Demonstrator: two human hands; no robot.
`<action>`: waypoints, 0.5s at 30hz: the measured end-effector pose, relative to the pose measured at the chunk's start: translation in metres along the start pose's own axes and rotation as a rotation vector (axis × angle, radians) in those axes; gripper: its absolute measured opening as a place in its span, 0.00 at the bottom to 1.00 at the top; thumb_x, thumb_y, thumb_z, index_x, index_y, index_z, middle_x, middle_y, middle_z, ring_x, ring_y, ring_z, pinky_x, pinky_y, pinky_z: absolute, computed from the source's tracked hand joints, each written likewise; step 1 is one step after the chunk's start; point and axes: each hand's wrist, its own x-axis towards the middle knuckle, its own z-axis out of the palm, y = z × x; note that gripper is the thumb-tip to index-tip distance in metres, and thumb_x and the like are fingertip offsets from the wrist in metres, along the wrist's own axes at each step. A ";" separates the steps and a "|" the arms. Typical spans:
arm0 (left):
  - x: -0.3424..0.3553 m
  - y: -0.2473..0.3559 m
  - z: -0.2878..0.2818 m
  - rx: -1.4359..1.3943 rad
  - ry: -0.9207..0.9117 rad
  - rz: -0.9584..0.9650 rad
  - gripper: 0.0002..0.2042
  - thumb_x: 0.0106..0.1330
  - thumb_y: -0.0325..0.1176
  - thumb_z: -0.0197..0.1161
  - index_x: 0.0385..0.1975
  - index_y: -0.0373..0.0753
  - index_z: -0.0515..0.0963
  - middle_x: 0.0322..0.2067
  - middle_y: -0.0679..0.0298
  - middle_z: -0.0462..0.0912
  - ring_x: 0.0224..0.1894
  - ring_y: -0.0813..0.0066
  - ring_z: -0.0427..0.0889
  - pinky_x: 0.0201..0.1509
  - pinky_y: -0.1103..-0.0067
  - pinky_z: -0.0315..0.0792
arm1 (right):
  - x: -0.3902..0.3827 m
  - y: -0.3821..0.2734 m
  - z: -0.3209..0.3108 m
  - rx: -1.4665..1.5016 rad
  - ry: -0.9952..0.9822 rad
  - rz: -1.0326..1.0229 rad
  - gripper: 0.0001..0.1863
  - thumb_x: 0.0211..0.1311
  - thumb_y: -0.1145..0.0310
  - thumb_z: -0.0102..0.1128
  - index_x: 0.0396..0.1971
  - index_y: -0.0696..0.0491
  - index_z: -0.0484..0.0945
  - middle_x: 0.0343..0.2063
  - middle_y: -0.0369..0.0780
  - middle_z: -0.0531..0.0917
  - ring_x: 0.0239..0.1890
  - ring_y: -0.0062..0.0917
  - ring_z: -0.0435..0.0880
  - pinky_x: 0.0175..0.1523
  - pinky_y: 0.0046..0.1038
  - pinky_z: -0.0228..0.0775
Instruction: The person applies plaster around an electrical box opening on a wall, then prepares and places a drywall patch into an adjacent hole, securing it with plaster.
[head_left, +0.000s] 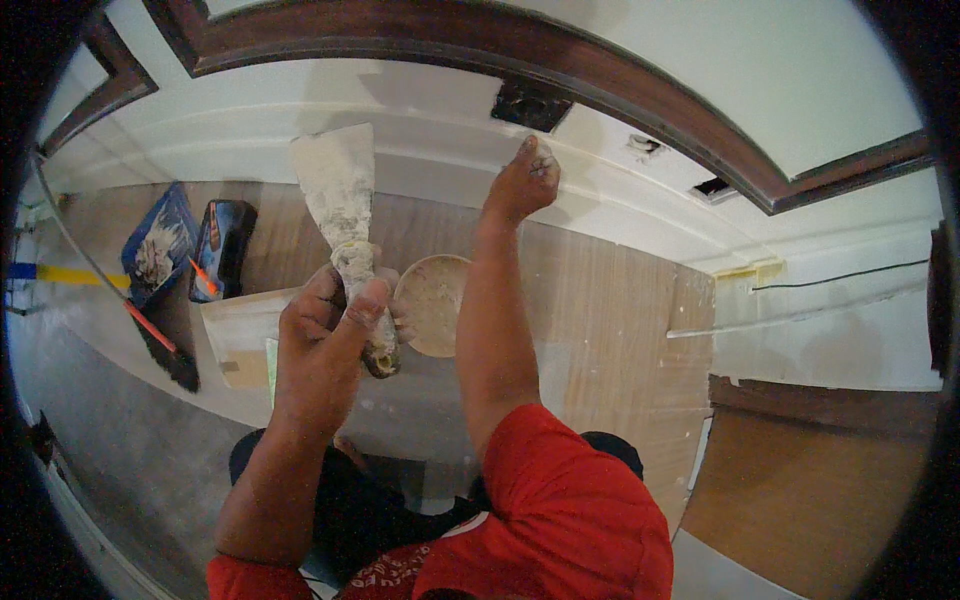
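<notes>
My left hand [335, 320] grips the handle of a broad, putty-smeared scraper [335, 185], blade pointing up. Behind and right of that handle, a round, pale tub [435, 300] sits on the floor, its inside coated with beige residue. My right hand [525, 180] is raised near the white skirting, just below a black square wall box [530, 105]. Its fingers are curled and dusty with white; whether they hold anything small, I cannot make out.
Left are a blue dustpan [165, 225] with debris, a dark case [228, 240], a broom [170, 360] and a pale board [235, 350]. Dark framed wall panels [690, 135] run above two smaller openings [712, 190]. At right lie a cable [830, 275] and brown board [800, 470].
</notes>
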 end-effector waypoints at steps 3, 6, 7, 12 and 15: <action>0.000 0.002 0.003 -0.044 -0.026 0.000 0.15 0.70 0.34 0.61 0.51 0.32 0.75 0.36 0.67 0.82 0.36 0.84 0.79 0.40 0.84 0.73 | 0.006 0.006 0.003 -0.045 -0.046 0.049 0.11 0.61 0.66 0.65 0.32 0.60 0.80 0.28 0.42 0.83 0.30 0.28 0.81 0.39 0.29 0.74; 0.000 0.001 -0.002 -0.018 -0.018 -0.014 0.15 0.70 0.33 0.61 0.51 0.32 0.75 0.35 0.67 0.82 0.36 0.83 0.79 0.40 0.83 0.74 | -0.007 0.000 0.016 0.105 -0.010 -0.117 0.10 0.61 0.67 0.64 0.32 0.60 0.81 0.26 0.41 0.83 0.29 0.27 0.80 0.39 0.28 0.74; 0.000 0.001 -0.004 0.004 -0.010 -0.024 0.15 0.70 0.33 0.61 0.51 0.32 0.74 0.35 0.67 0.82 0.36 0.83 0.79 0.40 0.83 0.74 | -0.012 -0.004 0.015 0.076 -0.064 -0.083 0.10 0.61 0.67 0.63 0.32 0.60 0.81 0.27 0.41 0.84 0.29 0.26 0.80 0.40 0.28 0.74; -0.002 0.003 0.003 -0.017 -0.023 -0.045 0.14 0.71 0.33 0.60 0.50 0.33 0.75 0.34 0.66 0.82 0.35 0.84 0.79 0.39 0.84 0.75 | -0.006 0.003 0.019 0.089 -0.092 -0.161 0.08 0.62 0.72 0.61 0.36 0.61 0.83 0.29 0.40 0.85 0.29 0.23 0.81 0.37 0.25 0.73; -0.001 0.001 0.004 -0.014 -0.018 -0.032 0.13 0.71 0.34 0.61 0.49 0.33 0.75 0.34 0.66 0.82 0.35 0.84 0.79 0.39 0.84 0.75 | -0.006 0.007 0.022 0.133 -0.127 -0.084 0.08 0.63 0.74 0.60 0.38 0.62 0.84 0.27 0.38 0.85 0.24 0.18 0.79 0.26 0.20 0.70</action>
